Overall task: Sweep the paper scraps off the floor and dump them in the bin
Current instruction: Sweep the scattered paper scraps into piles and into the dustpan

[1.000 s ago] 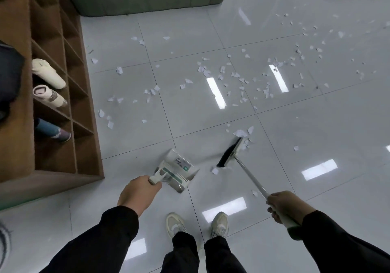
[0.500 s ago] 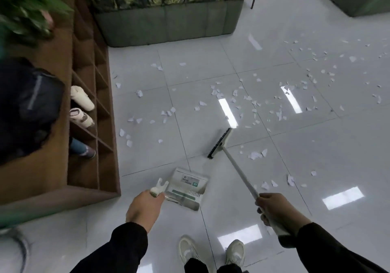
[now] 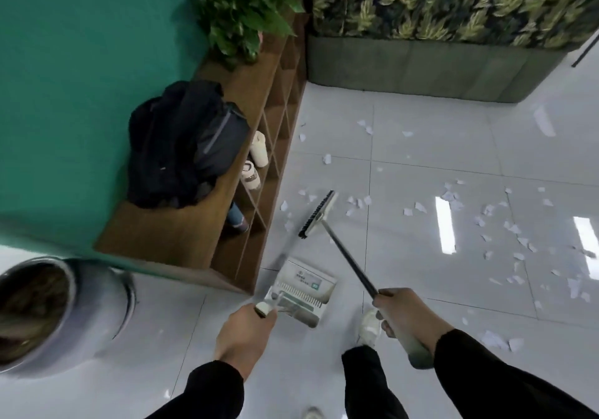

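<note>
White paper scraps [image 3: 515,234] lie scattered over the grey tiled floor, mostly to the right, with a few near the shelf [image 3: 293,214]. My right hand [image 3: 405,316] grips the broom handle; the broom's dark-bristled head [image 3: 317,214] sits on the floor close to the shelf. My left hand [image 3: 246,334] grips the handle of a white dustpan [image 3: 299,292], which rests on the floor just in front of me. A round metal bin [image 3: 90,298] stands at the lower left, beside a green wall.
A wooden cubby shelf [image 3: 259,172] runs along the left, with bottles in its cells, a black backpack [image 3: 184,143] and a potted plant [image 3: 246,7] on top. A planter box [image 3: 421,65] with foliage blocks the far side. My shoes [image 3: 369,324] stand by the dustpan.
My view has swung left, bringing the bin and green wall into sight. The broom head has moved left toward the shelf, and the dustpan has shifted with my left hand.
</note>
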A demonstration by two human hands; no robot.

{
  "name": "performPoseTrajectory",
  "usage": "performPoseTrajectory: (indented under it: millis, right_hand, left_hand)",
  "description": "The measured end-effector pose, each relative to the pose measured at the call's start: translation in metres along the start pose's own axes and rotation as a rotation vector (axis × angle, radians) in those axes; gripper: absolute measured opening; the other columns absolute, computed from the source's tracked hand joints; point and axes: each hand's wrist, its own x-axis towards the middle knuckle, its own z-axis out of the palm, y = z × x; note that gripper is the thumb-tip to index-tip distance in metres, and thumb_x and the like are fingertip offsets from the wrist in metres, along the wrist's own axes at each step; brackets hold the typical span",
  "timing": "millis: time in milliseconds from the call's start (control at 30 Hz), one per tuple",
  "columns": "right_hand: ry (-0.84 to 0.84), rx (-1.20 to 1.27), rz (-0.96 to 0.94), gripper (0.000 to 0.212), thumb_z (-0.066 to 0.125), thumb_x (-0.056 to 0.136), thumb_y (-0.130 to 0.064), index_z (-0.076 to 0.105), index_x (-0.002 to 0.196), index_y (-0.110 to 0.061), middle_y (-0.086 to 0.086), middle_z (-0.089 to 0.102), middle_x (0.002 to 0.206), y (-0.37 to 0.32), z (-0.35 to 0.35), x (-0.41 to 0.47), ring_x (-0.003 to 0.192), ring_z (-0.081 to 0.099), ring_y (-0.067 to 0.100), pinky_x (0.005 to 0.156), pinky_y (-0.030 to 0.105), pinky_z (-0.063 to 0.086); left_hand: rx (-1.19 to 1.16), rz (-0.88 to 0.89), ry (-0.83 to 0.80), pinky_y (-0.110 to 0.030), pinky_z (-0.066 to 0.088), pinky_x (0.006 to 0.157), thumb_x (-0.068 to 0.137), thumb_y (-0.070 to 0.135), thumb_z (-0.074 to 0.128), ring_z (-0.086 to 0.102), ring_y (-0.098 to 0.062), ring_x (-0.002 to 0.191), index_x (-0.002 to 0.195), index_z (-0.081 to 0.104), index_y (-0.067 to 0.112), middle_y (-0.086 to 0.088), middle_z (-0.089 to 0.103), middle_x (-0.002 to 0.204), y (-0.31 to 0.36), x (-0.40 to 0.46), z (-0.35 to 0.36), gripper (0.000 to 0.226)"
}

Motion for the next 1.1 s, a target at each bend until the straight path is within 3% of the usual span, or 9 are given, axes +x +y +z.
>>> performPoseTrajectory:
  millis: [200,500,767,900,1100]
  right_hand:
    - [-0.17,-0.138,0.023,0.014,0.054,0.086,0.004,0.049,0.078,-0.006,0.009,0.041,0.06,-0.102,0.023,0.08,0.042,0.033,0.015,0.046,0.02,0.027]
    - [-0.324,-0.383,0.076,0.007,0.056,0.09,0.002,0.055,0.086,-0.004,0.015,0.047,0.07,-0.206,0.043,0.172,0.044,0.04,0.018,0.049,0.022,0.034]
    - [-0.182,-0.339,0.194,0.01,0.053,0.089,0.003,0.055,0.082,-0.003,0.015,0.051,0.071,-0.205,-0.001,0.197,0.047,0.041,0.019,0.046,0.019,0.035]
    - [-0.045,-0.323,0.216,0.009,0.056,0.091,-0.001,0.063,0.093,0.002,0.018,0.058,0.078,-0.194,-0.043,0.187,0.059,0.05,0.026,0.048,0.021,0.04]
    - [0.104,-0.257,0.264,0.012,0.058,0.091,-0.001,0.063,0.096,0.009,0.02,0.062,0.072,-0.172,-0.106,0.174,0.053,0.053,0.025,0.046,0.024,0.041]
  left_hand:
    - [-0.025,-0.124,0.058,-0.031,0.046,0.06,0.098,0.052,0.051,0.064,-0.016,0.073,0.081,0.066,0.024,0.001,0.069,0.075,0.04,0.039,-0.015,0.036]
    - [0.004,-0.268,0.093,-0.03,0.04,0.055,0.094,0.055,0.052,0.062,-0.015,0.071,0.076,0.06,0.021,0.002,0.066,0.073,0.097,0.09,-0.022,0.04]
    - [-0.001,-0.281,0.1,-0.029,0.044,0.056,0.096,0.057,0.053,0.061,-0.011,0.065,0.076,0.059,0.024,0.004,0.064,0.068,0.1,0.11,-0.022,0.039]
    - [0.006,-0.224,0.075,-0.029,0.048,0.06,0.097,0.056,0.054,0.064,-0.012,0.069,0.078,0.062,0.024,0.004,0.067,0.071,0.11,0.122,-0.026,0.038]
    - [0.024,-0.144,0.004,-0.033,0.052,0.065,0.091,0.059,0.057,0.066,-0.017,0.075,0.081,0.067,0.023,0.005,0.069,0.076,0.128,0.143,-0.03,0.039]
